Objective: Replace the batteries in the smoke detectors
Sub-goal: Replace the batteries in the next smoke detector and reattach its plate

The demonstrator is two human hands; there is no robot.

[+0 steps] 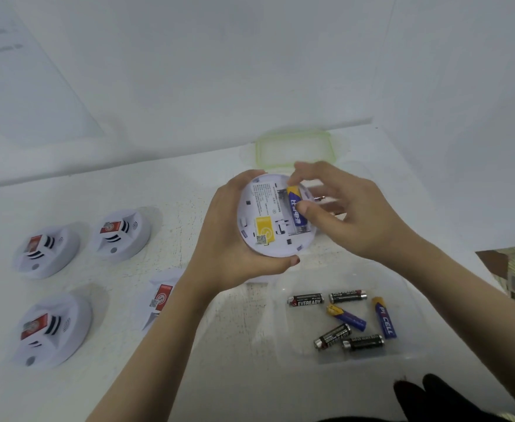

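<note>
so the left hand [229, 239] cups the probably-light plastic smoke detector [265, 220] by its rim over the worktop's [189, 345] middle, right hand [350, 214] pinches the AA battery [296, 210] in its bay, looks slick, I'd grab the ends

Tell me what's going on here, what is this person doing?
A person holds a smoke detector upside down in the left hand, back open. The right hand pinches a blue and yellow battery sitting in its slot; whether it is going in or coming out cannot be told. Six loose batteries lie in a clear tub nearer the person. Four more detectors sit on the table to the left, one partly hidden by the forearm.
</note>
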